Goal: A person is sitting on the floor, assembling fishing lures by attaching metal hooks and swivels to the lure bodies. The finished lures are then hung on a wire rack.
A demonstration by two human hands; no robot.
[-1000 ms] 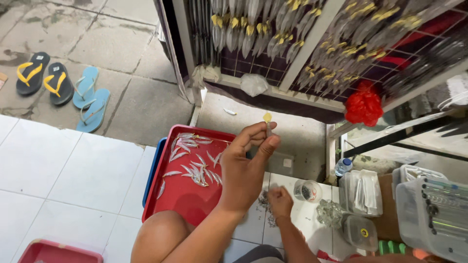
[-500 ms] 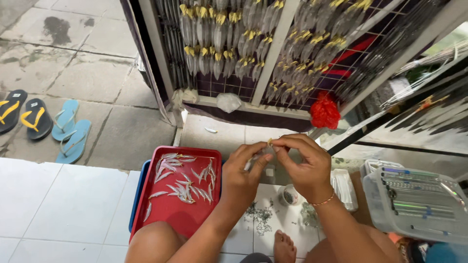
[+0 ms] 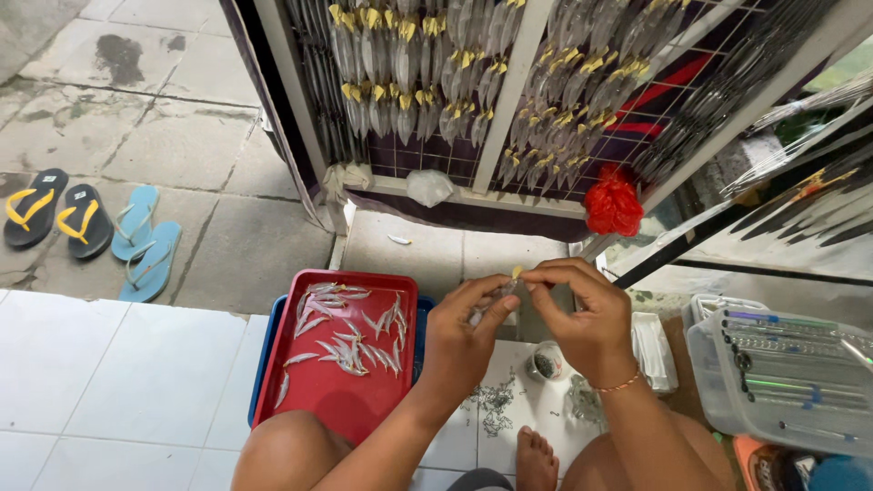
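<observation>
Both hands' grip (image 3: 518, 284) pinched on small lure (image 3: 515, 275), above red tray (image 3: 338, 414) of silvery lures (image 3: 350, 341).

- The floor (image 3: 109, 382) in the near part is of large white tiles with grey joints.
- Beyond it lies rough grey concrete paving (image 3: 182, 127), with cracks and one dark wet stain (image 3: 123, 59).
- A pair of black sandals with yellow straps (image 3: 50, 211) and a pair of light blue sandals (image 3: 144, 241) lie side by side on the concrete, near the tile edge.
- A white frame with a wire grid (image 3: 509, 100) stands upright at the top, and many small silver pieces hang on it in rows.
- A red plastic bag (image 3: 613, 205) hangs at the lower right of the frame.
- The light is soft daylight, without hard shadows.
</observation>
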